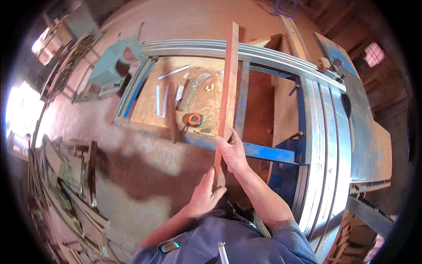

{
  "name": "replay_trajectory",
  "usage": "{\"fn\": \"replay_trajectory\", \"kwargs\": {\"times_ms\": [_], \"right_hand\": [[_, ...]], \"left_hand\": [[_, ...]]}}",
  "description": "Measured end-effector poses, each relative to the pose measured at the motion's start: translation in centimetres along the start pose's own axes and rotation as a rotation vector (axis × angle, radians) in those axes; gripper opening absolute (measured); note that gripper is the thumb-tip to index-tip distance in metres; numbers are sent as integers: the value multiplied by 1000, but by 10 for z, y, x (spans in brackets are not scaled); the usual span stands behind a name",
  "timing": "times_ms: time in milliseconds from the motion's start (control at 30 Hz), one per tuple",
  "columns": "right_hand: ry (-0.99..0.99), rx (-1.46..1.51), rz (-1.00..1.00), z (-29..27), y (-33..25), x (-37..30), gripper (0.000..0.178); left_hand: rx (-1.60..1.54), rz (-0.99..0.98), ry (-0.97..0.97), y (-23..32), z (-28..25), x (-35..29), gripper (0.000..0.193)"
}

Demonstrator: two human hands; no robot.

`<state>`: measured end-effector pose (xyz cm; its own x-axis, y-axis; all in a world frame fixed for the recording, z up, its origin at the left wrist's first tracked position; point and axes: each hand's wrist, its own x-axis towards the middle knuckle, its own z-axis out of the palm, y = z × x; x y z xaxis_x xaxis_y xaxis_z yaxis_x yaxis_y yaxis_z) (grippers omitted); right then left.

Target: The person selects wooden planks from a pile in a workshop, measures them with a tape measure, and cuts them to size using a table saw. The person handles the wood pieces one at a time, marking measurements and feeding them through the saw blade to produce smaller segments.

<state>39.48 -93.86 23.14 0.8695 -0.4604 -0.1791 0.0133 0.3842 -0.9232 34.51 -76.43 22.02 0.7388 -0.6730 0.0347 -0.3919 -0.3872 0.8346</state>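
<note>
A long, narrow wooden strip (229,79), reddish on one side and paler on the other, stretches away from my body. Its far end lies over the silver metal rail (189,47). My left hand (205,193) is closed around the near end. Farther along, my right hand (233,152) grips the same strip, thumb on top. To the left of the strip, a plywood board (145,99) set in the blue frame carries an orange and black tape measure (194,119), light rulers (158,100), a dark wooden stick (172,114) and small brass-coloured pieces (209,88).
On the right stands a sliding metal table (327,154) with long grooves, beside a large panel (371,145). A blue frame bar (268,152) crosses ahead of me. Scrap wood (70,185) is piled at left. A grey-green machine (112,66) stands at the far left.
</note>
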Motion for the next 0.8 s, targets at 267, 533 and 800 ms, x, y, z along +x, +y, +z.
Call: {"fn": "replay_trajectory", "kwargs": {"times_ms": [267, 533, 800], "right_hand": [[22, -407, 16, -105, -23, -8, 55], [-67, -1402, -258, -139, -64, -6, 58], [108, -1765, -561, -162, -111, -14, 54]], "left_hand": [[-131, 101, -117, -7, -18, 85, 64], [707, 509, 231, 15, -104, 227, 65], [760, 656, -152, -4, -89, 277, 41]]}}
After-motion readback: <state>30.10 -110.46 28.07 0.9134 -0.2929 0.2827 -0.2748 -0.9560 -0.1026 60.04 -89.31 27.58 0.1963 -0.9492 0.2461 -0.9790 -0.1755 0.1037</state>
